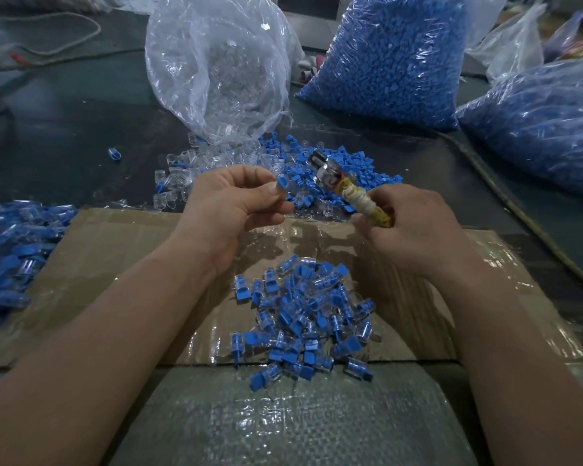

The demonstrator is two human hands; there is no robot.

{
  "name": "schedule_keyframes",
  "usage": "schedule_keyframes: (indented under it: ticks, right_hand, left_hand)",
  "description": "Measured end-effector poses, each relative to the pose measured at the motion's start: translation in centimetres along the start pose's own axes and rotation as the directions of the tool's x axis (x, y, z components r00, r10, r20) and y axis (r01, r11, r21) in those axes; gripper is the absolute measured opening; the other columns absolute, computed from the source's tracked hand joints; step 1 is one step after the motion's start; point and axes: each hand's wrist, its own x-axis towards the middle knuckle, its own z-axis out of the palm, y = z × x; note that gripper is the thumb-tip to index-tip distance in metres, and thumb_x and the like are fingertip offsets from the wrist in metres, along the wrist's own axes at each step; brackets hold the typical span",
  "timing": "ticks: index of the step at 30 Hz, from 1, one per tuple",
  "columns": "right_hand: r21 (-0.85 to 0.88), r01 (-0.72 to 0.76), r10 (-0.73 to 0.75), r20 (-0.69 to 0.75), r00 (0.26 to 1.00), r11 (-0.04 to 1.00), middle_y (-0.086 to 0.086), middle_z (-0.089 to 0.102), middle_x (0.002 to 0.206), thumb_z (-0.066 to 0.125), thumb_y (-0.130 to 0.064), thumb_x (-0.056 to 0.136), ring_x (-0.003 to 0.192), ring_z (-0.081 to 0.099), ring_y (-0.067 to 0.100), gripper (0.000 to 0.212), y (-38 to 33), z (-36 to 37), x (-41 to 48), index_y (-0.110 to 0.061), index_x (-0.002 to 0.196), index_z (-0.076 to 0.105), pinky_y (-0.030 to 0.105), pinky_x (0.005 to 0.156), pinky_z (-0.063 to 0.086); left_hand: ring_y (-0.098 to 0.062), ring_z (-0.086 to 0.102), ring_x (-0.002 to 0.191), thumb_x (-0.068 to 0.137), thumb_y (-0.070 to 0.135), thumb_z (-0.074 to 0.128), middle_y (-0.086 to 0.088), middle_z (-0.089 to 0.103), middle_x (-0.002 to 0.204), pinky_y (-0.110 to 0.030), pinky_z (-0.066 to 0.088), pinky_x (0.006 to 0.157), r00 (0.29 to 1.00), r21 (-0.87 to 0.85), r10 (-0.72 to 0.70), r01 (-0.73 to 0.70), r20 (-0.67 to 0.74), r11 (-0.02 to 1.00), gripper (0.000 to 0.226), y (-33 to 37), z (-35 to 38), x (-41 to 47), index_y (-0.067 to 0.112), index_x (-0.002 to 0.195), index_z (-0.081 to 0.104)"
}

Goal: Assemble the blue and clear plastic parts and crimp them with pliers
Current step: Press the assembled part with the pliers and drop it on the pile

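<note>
My left hand [231,205] pinches a small blue and clear plastic part [282,181] between thumb and fingertips, held above the cardboard. My right hand [414,227] grips the pliers [345,188] by their cloth-wrapped handles, the metal jaws pointing up and left, a short way to the right of the part. Loose blue and clear pieces [283,163] lie heaped on the dark table beyond my hands. A pile of joined blue-and-clear parts [303,317] lies on the tape-covered cardboard [115,264] between my forearms.
A clear bag of clear pieces [216,68] stands at the back. Two bags of blue pieces [391,58] [539,119] stand at the back right. More joined parts [11,250] are heaped at the left edge. A cord [505,196] runs along the right.
</note>
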Motion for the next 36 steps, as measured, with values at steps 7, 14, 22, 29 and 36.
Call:
schedule_keyframes:
  ticks: [7, 14, 22, 29, 36]
  right_hand:
    - [0.13, 0.078, -0.081, 0.014, 0.997, 0.988, -0.014, 0.043, 0.077, 0.053, -0.043, 0.08, 0.068, 0.042, 0.006, 0.023, -1.0, 0.7, -0.3, -0.025, 0.091, 0.045, 0.025, 0.057, 0.029]
    - [0.124, 0.099, -0.111, 0.09, 0.99, 0.987, -0.016, 0.04, 0.08, 0.049, -0.045, 0.077, 0.072, 0.04, 0.006, 0.026, -1.4, 0.9, -0.5, -0.026, 0.093, 0.043, 0.023, 0.06, 0.029]
    - [0.132, 0.12, -0.136, 0.121, 0.983, 0.984, -0.015, 0.041, 0.078, 0.056, -0.039, 0.083, 0.07, 0.039, 0.0, 0.02, -1.4, 0.8, -0.5, -0.026, 0.09, 0.042, 0.016, 0.057, 0.024]
    - [0.13, 0.112, -0.13, 0.137, 0.982, 0.985, -0.015, 0.042, 0.073, 0.057, -0.037, 0.085, 0.066, 0.039, 0.0, 0.027, -1.7, 0.7, -0.5, -0.033, 0.072, 0.034, 0.02, 0.055, 0.024]
    - [0.135, 0.094, -0.112, 0.134, 0.985, 0.986, -0.013, 0.045, 0.071, 0.059, -0.034, 0.086, 0.065, 0.042, 0.002, 0.029, -2.0, 0.6, -0.5, -0.031, 0.07, 0.036, 0.021, 0.053, 0.026]
  left_hand:
    - [-0.013, 0.066, 0.055, 0.078, -0.007, 0.057, 0.001, 0.065, 0.056, -0.017, 0.05, 0.048, 0.999, 0.017, 0.031, -0.031, -0.033, 0.999, 0.014, -0.1, 0.2, -0.1, 0.007, 0.073, 0.058]
    - [-0.013, 0.066, 0.056, 0.079, -0.008, 0.056, 0.0, 0.067, 0.059, -0.017, 0.05, 0.048, 0.998, 0.015, 0.046, -0.046, -0.035, 0.999, 0.016, 0.0, 0.2, -0.2, 0.007, 0.073, 0.057]
    - [-0.013, 0.066, 0.058, 0.079, -0.007, 0.056, 0.0, 0.067, 0.06, -0.016, 0.05, 0.049, 0.998, 0.029, 0.051, -0.05, -0.031, 0.998, 0.015, -0.1, 0.1, -0.1, 0.006, 0.074, 0.058]
    - [-0.012, 0.065, 0.059, 0.08, -0.008, 0.055, 0.0, 0.067, 0.062, -0.017, 0.051, 0.052, 0.996, 0.08, 0.089, -0.087, -0.024, 0.993, 0.017, 0.0, 0.4, -0.4, 0.007, 0.073, 0.057]
    - [-0.012, 0.065, 0.06, 0.081, -0.007, 0.056, -0.004, 0.066, 0.068, -0.019, 0.053, 0.056, 0.988, 0.168, 0.15, -0.14, -0.048, 0.976, 0.017, -0.2, 0.6, -0.6, 0.008, 0.074, 0.058]
